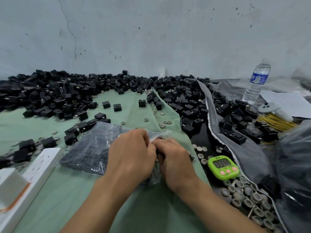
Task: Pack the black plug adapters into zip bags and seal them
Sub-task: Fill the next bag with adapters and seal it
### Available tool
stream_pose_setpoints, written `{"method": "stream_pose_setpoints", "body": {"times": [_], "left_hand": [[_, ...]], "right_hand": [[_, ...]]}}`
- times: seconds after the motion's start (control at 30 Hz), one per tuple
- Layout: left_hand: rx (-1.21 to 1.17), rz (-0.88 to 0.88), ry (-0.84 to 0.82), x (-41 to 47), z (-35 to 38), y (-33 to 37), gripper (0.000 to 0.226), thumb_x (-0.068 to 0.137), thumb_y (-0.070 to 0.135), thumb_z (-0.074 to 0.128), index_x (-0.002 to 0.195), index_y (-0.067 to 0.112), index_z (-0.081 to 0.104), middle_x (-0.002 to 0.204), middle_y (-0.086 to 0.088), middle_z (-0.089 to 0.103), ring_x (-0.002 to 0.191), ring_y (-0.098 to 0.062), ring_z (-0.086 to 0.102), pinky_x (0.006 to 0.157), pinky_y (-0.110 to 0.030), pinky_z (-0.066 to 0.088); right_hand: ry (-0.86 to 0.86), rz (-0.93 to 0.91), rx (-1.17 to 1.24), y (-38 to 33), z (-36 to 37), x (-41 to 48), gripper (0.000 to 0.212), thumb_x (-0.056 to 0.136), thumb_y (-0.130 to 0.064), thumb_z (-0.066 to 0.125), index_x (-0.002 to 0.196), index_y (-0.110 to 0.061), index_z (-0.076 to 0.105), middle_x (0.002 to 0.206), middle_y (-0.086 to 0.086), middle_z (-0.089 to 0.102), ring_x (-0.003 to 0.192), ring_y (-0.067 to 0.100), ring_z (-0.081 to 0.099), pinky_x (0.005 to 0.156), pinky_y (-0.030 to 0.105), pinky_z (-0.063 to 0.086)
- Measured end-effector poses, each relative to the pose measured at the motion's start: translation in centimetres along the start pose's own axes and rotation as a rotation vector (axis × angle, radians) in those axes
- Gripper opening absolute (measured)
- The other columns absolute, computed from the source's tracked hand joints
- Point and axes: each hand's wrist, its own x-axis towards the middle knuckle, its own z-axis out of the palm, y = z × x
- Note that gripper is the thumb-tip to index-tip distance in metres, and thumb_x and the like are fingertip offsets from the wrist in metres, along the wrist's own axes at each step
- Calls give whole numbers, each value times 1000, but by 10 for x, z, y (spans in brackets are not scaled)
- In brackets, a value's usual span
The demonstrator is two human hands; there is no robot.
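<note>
1. Pinching the mouth of a clear zip bag (153, 176), the left hand (133, 153) and right hand (175, 158) meet knuckle to knuckle. Their fingers are curled onto the plastic.
2. The bag drops between the two wrists above the green cloth (117, 202). Its top edge pokes out just beyond the knuckles.
3. A filled bag (89, 148) lies flat just left of the left hand.
4. Bare cloth lies toward the person. A white power strip (35, 172) borders the near left, and a green timer (223, 167) sits just right of the right hand, with grey caps (249, 195) near it.
5. Loose black plug adapters (50, 93) are heaped along the far wall.
6. The held bag is glossy and crinkled, with dark contents. How many adapters it holds cannot be told.
</note>
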Motion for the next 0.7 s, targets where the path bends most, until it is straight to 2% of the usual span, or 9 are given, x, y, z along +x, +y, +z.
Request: {"method": "stream_pose_setpoints", "body": {"times": [0.1,0.17,0.23,0.3,0.4,0.47,0.53,0.6,0.7], "left_hand": [[-25,-29,-9,2,-4,-5,17,78,29,66,63,25,58,55,11,59,58,-7,56,52,-29,46],[-63,-39,-35,2,-6,-6,15,76,29,66,63,26,59,54,11,59,57,-6,57,51,-28,47],[-99,-49,-65,3,-7,-4,11,72,27,65,62,27,60,53,11,60,57,-5,58,50,-27,44],[-181,-67,-95,4,-6,-2,11,70,25,66,60,27,62,52,12,61,55,-3,59,51,-25,44],[-227,1,-141,-1,-7,2,16,73,25,70,59,26,62,55,19,62,55,-1,59,52,-23,48],[-227,58,-185,-4,-12,3,13,75,25,67,63,27,65,57,22,63,55,0,60,53,-26,53],[-327,20,-215,1,-22,-4,17,83,19,64,71,29,69,58,18,67,52,0,64,50,-26,55],[-382,-92,-104,13,-37,-18,22,92,15,61,81,30,73,63,13,71,51,-6,66,45,-28,54],[-332,-311,157,31,-59,-45,20,94,21,61,87,33,75,64,19,70,48,-7,61,44,-27,49]], "right_hand": [[-115,66,76,0,3,-2,41,89,-8,56,120,-31,71,112,-8,66,104,3,60,95,17,47],[-168,84,120,2,0,-4,52,84,-6,54,123,-36,68,122,-17,65,115,-4,57,100,14,43],[-231,81,169,2,-3,-2,46,84,-9,54,119,-34,67,119,-21,67,115,-3,59,99,19,46],[-324,29,211,0,-6,-1,30,89,-10,56,110,-27,68,112,-13,69,108,6,63,95,29,49],[-413,-235,-67,6,-7,-4,26,83,-7,61,109,-10,69,109,8,69,107,30,63,101,44,45],[-466,-349,-242,9,-8,2,29,83,-13,59,111,-14,66,111,11,67,109,35,59,104,39,34],[-496,-312,-201,8,-6,8,30,93,-24,48,119,-37,56,132,-2,59,127,21,50,108,29,25],[-459,-151,-78,9,-3,7,42,100,-33,43,139,-49,43,150,-22,41,144,4,29,119,26,16],[-357,4,-9,18,-2,-2,48,98,-47,32,144,-48,43,143,-42,33,137,-18,18,112,13,18]]}}
